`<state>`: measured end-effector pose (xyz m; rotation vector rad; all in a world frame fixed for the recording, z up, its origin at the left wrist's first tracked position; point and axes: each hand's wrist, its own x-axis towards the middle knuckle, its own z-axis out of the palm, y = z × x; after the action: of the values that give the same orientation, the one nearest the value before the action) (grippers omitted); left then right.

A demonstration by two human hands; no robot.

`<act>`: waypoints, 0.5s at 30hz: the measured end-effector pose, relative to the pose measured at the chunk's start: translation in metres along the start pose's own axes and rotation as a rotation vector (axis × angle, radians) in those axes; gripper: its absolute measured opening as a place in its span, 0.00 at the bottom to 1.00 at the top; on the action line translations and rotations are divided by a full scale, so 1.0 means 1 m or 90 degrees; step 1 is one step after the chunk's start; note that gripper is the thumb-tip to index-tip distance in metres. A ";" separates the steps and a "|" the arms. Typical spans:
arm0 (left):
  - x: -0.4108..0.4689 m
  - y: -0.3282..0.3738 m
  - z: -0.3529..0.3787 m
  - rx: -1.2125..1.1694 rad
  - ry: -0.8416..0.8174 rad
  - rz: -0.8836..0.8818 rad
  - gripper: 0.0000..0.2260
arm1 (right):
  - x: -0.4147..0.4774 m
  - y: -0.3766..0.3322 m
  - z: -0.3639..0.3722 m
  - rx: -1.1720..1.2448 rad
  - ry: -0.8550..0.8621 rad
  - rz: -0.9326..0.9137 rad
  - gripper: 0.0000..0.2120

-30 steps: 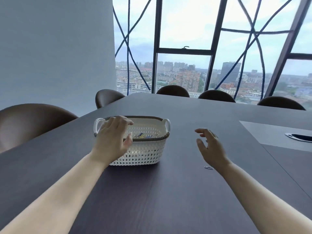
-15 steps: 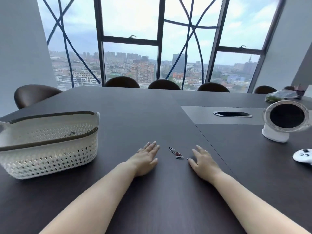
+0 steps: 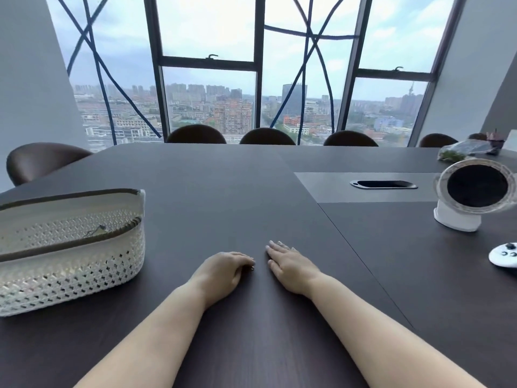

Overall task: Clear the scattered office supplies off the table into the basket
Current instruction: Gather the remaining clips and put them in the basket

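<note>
Both hands on the table (image 3: 223, 191), basket (image 3: 70, 247) at the left.
I see the left hand (image 3: 223, 271) curled over a small clip (image 3: 252, 268) at its fingertips; the right hand (image 3: 291, 266) lies flat, fingers released, just beside it.

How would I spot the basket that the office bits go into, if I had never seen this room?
Start at the big dark table in front of the windows and look to its left side, left of the person's left hand. The basket stands there: a white oval tub with lattice-pierced walls and a dark band along its rim. The other white things are solid and sit far right.
</note>
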<state>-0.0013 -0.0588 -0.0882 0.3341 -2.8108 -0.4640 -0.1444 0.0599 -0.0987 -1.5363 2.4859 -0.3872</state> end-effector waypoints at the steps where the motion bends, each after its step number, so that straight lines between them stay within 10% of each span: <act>1: -0.001 -0.001 -0.002 -0.015 0.012 -0.002 0.16 | -0.003 0.002 -0.003 0.021 0.008 -0.006 0.22; 8: -0.003 -0.002 -0.008 -0.147 0.007 -0.032 0.11 | -0.037 0.033 -0.028 0.294 0.148 -0.002 0.10; 15: -0.005 -0.002 -0.018 0.126 -0.092 -0.178 0.23 | -0.055 0.040 -0.027 0.033 0.068 0.037 0.23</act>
<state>0.0094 -0.0640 -0.0737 0.7709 -2.9695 -0.2753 -0.1620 0.1295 -0.0841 -1.4573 2.5716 -0.5328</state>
